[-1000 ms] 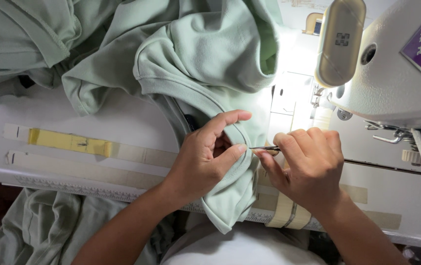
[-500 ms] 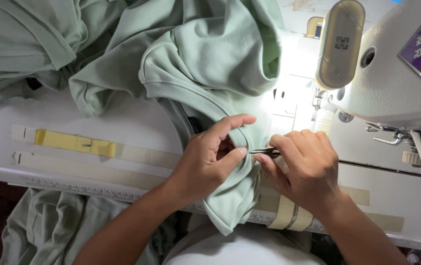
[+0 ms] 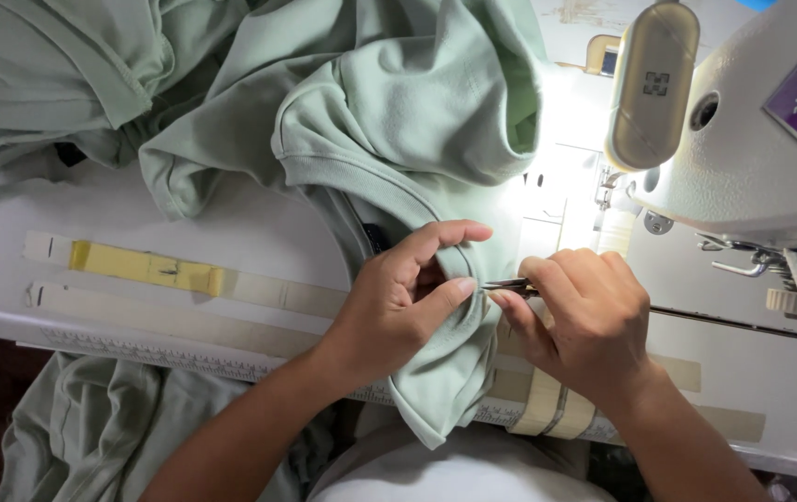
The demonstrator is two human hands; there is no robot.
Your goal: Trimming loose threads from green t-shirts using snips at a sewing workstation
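Note:
A pale green knit garment lies bunched over the white sewing table, with a ribbed edge hanging off the front. My left hand pinches a fold of the garment near that edge between thumb and forefinger. My right hand grips a small metal tool, thread snips or tweezers, whose tip touches the fabric right at my left thumb.
A white sewing machine fills the right side, its lamp lighting the needle area. Strips of beige and yellow tape run along the table. More green fabric hangs below the table's front edge on the left.
Both hands stay together on the fold at the same spot. The garment and the view have shifted only slightly.

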